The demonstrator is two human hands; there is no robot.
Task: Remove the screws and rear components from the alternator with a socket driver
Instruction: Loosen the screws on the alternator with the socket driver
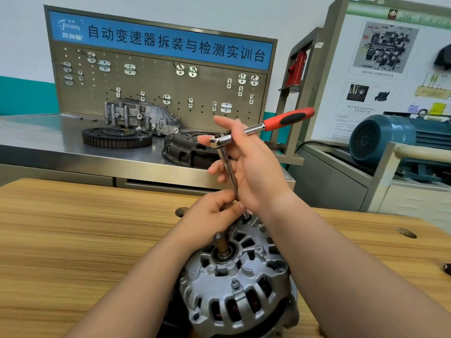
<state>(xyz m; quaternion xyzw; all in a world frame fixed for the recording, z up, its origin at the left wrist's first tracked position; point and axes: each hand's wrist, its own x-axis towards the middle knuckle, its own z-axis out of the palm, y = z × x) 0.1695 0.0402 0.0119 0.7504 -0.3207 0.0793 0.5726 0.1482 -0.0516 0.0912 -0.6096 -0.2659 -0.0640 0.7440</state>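
A silver alternator [240, 281] stands on the wooden table with its shaft [220, 245] pointing up. A ratchet socket driver [258, 129] with a red and black handle and a long chrome extension [230, 170] reaches down to a screw at the alternator's far rim [246, 217]. My right hand [251, 167] wraps the ratchet head and upper extension, index finger stretched out. My left hand [214, 211] pinches the lower end of the extension just above the housing. Another bolt [234, 283] stands on the near side of the housing.
The wooden table [73, 240] has dark knots at the right. Behind it a steel bench [48, 137] carries a ring gear [117, 137], a clutch cover [185, 150] and an aluminium housing [141, 115]. A blue motor [380, 140] sits at the right.
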